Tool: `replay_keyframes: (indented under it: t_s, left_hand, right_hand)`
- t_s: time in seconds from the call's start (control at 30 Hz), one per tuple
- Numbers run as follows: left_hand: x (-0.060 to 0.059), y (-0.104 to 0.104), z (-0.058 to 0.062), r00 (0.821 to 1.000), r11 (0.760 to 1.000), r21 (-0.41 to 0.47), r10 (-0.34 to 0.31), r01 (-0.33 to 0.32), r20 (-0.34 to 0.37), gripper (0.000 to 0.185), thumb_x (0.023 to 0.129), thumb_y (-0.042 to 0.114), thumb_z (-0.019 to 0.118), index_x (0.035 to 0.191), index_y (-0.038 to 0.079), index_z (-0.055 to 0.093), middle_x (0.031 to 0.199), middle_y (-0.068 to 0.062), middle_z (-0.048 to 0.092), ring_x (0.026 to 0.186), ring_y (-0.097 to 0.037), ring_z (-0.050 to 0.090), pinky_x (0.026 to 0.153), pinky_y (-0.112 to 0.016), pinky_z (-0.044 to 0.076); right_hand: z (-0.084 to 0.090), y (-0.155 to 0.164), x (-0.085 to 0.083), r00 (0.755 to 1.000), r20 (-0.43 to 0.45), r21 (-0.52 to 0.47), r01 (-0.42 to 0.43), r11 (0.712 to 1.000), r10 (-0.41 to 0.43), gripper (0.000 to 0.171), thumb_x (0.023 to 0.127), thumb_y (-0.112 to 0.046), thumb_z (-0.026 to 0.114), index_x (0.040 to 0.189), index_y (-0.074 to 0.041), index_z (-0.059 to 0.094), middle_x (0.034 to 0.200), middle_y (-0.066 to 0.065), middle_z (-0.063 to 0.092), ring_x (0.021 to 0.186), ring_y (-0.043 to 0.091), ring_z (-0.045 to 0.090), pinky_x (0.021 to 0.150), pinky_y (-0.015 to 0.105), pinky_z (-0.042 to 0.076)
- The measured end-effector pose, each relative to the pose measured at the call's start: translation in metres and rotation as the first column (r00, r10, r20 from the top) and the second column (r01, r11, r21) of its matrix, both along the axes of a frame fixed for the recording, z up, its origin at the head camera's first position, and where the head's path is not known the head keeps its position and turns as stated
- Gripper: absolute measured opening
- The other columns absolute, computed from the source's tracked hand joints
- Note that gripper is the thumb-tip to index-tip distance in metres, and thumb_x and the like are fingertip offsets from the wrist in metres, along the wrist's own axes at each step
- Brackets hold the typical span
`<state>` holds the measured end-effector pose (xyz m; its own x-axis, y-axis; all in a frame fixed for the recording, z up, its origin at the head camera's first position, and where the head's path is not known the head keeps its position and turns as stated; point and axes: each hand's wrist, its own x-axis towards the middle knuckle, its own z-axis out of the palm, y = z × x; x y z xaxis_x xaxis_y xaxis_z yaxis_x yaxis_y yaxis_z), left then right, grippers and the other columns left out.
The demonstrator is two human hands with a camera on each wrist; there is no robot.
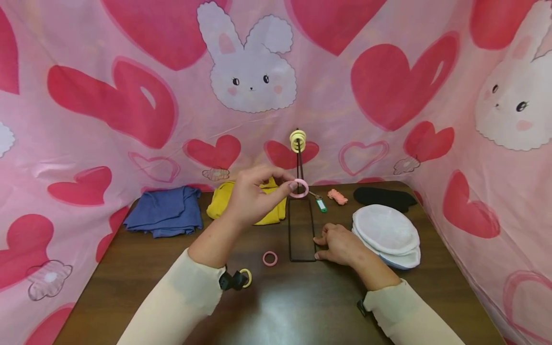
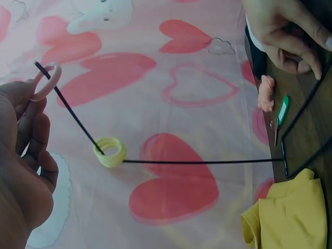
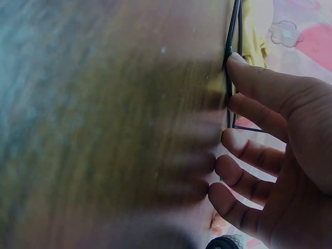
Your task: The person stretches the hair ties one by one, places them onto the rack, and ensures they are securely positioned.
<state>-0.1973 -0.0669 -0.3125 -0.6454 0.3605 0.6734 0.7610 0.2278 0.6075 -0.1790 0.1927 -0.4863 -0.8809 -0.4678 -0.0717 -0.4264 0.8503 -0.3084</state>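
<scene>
1. Head view: our left hand (image 1: 256, 197) pinches a pink ring (image 1: 307, 188) between thumb and forefinger, at the free end of the black wire stand (image 1: 290, 230). From the left wrist, the ring seems to encircle the wire tip.

2. Our right hand (image 1: 342, 245) has thumb and forefinger apart, their tips against the side bar of the stand's rectangular base; its other fingers grip nothing.

3. We judge it best to hold the pink ring square to the wire, so its inner edge doesn't scrape, and guide it well past the tip before letting go.

4. We would press the base flat meanwhile; so thin a frame looks light and could tip.

5. Smooth yellow rings (image 2: 110, 162) sit close together around the wire at its bend. A second pink ring (image 1: 270, 264) lies flat on the wood-grain tabletop (image 1: 129, 297). We cannot tell whether the rings are plastic or painted wood.

6. Farther out we see a rumpled yellow cloth (image 1: 222, 201), a folded blue cloth (image 1: 166, 211), rounded white dishes (image 1: 385, 227), a soft pink cord bundle (image 1: 338, 197) and a green key tag (image 1: 321, 205).
</scene>
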Motion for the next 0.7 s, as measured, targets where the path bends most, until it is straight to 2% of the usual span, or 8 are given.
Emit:
replay_keyframes:
  t_s: [0.13, 0.27, 0.37, 0.5, 0.7]
  left_hand:
    - [-0.012, 0.000, -0.003, 0.999, 0.999, 0.012, 0.033, -0.033, 0.017, 0.010, 0.089, 0.010, 0.082, 0.099, 0.011, 0.081, 0.089, 0.005, 0.076, 0.082, -0.017, 0.058, 0.074, -0.039, 0.049]
    - [-0.026, 0.001, -0.006, 0.995, 0.997, 0.029, 0.074, -0.077, 0.071, 0.009, 0.092, 0.015, 0.080, 0.101, 0.012, 0.080, 0.089, 0.006, 0.074, 0.081, -0.018, 0.057, 0.070, -0.040, 0.047]
    - [-0.035, 0.005, -0.007, 0.981, 0.992, 0.028, 0.119, -0.125, 0.154, 0.011, 0.094, 0.024, 0.079, 0.102, 0.016, 0.080, 0.090, 0.009, 0.072, 0.082, -0.016, 0.057, 0.068, -0.036, 0.046]
    - [-0.048, 0.014, -0.007, 0.952, 0.981, 0.006, 0.184, -0.191, 0.244, 0.013, 0.095, 0.034, 0.077, 0.103, 0.024, 0.078, 0.092, 0.014, 0.069, 0.087, -0.013, 0.058, 0.070, -0.035, 0.050]
    - [-0.067, 0.025, -0.012, 0.922, 0.962, 0.015, 0.256, -0.272, 0.289, 0.014, 0.095, 0.035, 0.077, 0.102, 0.023, 0.078, 0.092, 0.012, 0.069, 0.088, -0.011, 0.059, 0.071, -0.035, 0.051]
  right_hand:
    - [0.000, 0.000, 0.000, 1.000, -0.010, -0.003, -0.007, 1.000, 0.007, 0.049, 0.081, -0.042, 0.087, 0.123, -0.017, 0.078, 0.107, 0.000, 0.059, 0.096, 0.025, 0.058, 0.083, 0.040, 0.052]
    - [-0.001, 0.001, -0.001, 1.000, -0.007, -0.006, -0.011, 1.000, 0.011, 0.050, 0.081, -0.041, 0.087, 0.123, -0.017, 0.078, 0.108, 0.001, 0.059, 0.096, 0.025, 0.057, 0.083, 0.039, 0.052]
    - [-0.002, 0.002, -0.001, 1.000, -0.001, -0.011, -0.010, 1.000, 0.010, 0.050, 0.081, -0.041, 0.087, 0.124, -0.016, 0.078, 0.109, 0.001, 0.060, 0.096, 0.024, 0.057, 0.083, 0.039, 0.052]
    - [-0.002, 0.003, 0.000, 1.000, 0.010, -0.007, 0.003, 1.000, -0.003, 0.051, 0.081, -0.041, 0.087, 0.124, -0.016, 0.077, 0.110, 0.001, 0.060, 0.097, 0.024, 0.057, 0.084, 0.039, 0.051]
    - [0.000, 0.001, -0.001, 1.000, 0.029, -0.004, 0.007, 1.000, -0.007, 0.051, 0.082, -0.042, 0.086, 0.126, -0.017, 0.076, 0.114, 0.003, 0.061, 0.101, 0.028, 0.058, 0.087, 0.041, 0.052]
